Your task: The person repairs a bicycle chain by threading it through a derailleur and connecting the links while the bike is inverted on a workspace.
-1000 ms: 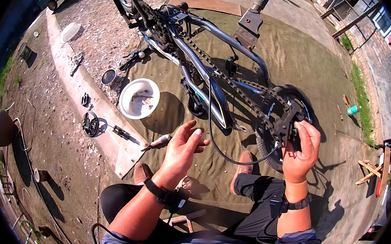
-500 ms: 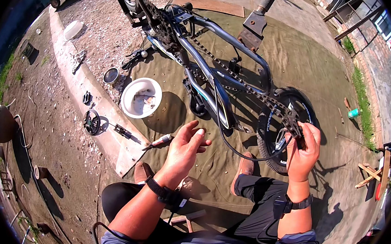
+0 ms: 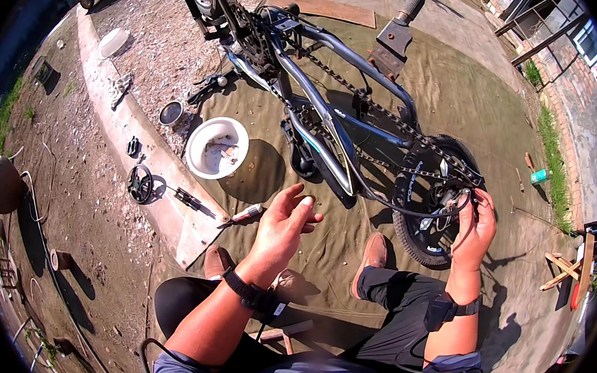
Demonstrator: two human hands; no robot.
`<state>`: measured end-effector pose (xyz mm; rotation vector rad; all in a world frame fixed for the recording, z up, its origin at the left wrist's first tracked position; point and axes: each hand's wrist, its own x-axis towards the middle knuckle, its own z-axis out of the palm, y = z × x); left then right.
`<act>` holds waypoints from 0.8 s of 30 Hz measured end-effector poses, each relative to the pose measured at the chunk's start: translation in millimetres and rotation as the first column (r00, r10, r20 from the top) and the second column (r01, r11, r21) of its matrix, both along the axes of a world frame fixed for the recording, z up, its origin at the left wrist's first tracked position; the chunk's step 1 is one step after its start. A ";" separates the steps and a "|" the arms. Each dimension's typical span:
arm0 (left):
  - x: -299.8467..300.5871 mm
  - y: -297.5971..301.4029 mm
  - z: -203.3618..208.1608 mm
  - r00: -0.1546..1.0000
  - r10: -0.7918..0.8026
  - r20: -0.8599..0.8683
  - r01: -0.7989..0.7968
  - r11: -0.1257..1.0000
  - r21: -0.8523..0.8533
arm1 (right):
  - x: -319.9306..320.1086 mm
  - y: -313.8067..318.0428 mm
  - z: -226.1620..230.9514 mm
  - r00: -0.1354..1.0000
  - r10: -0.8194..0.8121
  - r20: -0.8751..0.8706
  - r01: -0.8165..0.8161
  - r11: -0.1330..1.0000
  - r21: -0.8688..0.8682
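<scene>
My right hand point(image 3: 474, 231) is closed on the rear derailleur point(image 3: 448, 196), pinching its outer end between thumb and fingers. The bike chain point(image 3: 426, 141) runs from the derailleur up to the crank, and a black cable point(image 3: 414, 215) curves into it from the frame. The grip hides part of the derailleur. My left hand point(image 3: 284, 223) is held in the air with fingers apart and nothing in it, left of the frame's tube end. The blue-grey bicycle frame point(image 3: 318, 103) is held up in front of me without its rear wheel.
A wheel with a black tyre point(image 3: 405, 230) lies under the derailleur. A white basin point(image 3: 196, 170) stands left of the frame. A screwdriver point(image 3: 248, 214) and a black ring-shaped part point(image 3: 140, 185) lie nearby. A metal clamp point(image 3: 393, 39) rises at the far right.
My right hand has moved a little right and turned, still at the derailleur, drawing the chain and cable rightward. My left hand has stayed in place.
</scene>
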<state>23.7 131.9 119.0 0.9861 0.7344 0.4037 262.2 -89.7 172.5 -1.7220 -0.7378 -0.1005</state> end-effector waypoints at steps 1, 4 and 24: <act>0.1 0.2 0.1 1.000 0.000 0.000 0.000 1.000 0.001 | 3.1 -2.4 -0.4 1.000 -0.018 -0.009 0.018 1.000 -0.006; -0.4 0.3 0.1 1.000 -0.002 -0.008 0.002 1.000 0.013 | 11.8 -8.2 1.4 0.994 -0.088 0.071 0.093 0.993 -0.071; -1.1 -2.1 -4.6 0.998 -0.034 -0.048 0.036 0.999 0.038 | 23.7 -16.8 15.5 0.902 0.056 -0.428 -0.075 0.997 -0.028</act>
